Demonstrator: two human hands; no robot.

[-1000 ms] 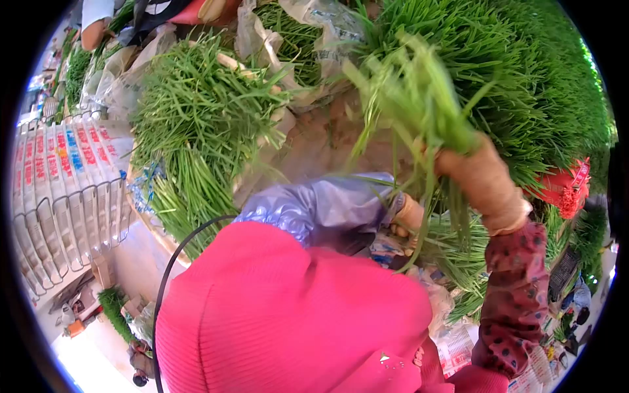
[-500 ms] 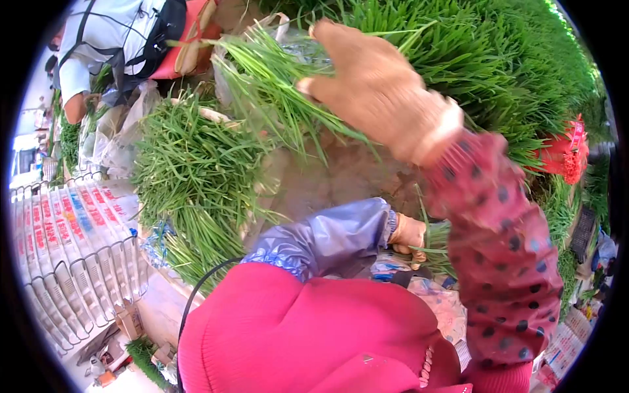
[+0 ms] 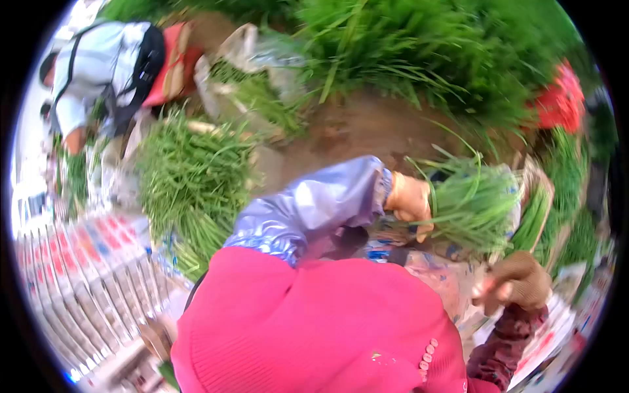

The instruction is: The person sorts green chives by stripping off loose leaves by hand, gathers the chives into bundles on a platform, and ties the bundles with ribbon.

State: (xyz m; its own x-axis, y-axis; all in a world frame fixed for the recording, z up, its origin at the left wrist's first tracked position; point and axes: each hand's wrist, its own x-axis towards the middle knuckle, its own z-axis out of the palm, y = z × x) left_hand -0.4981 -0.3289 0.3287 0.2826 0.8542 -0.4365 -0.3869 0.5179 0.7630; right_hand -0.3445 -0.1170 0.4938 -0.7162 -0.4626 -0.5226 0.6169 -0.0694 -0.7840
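Note:
My left hand (image 3: 411,200), in a tan glove below a shiny purple-blue sleeve cover, has its fingers curled round the near end of a bunch of leafy green stalks (image 3: 475,203). The long leaves fan out to the right, and a few loose blades arch above. Past the lower right of the bunch is my right hand (image 3: 514,283), in a brown glove with a dark red spotted sleeve cover. Its fingers are bent but smeared by motion, and whether anything is between them does not show. Under the bunch, a printed plastic sheet (image 3: 445,278) covers my lap.
Piled greens (image 3: 196,170) lie to the left, above a ribbed white rack (image 3: 85,262). A mass of green leaves (image 3: 445,52) fills the top. Other stalks lie by a pale plastic bag (image 3: 246,46). A red bag (image 3: 560,101) is at right; a person (image 3: 111,59) bends at upper left.
My right hand has swung from the stalks at the top down to the lower right. Those stalks now lie by the plastic bag. My left hand stays at the bunch, which shows more fully.

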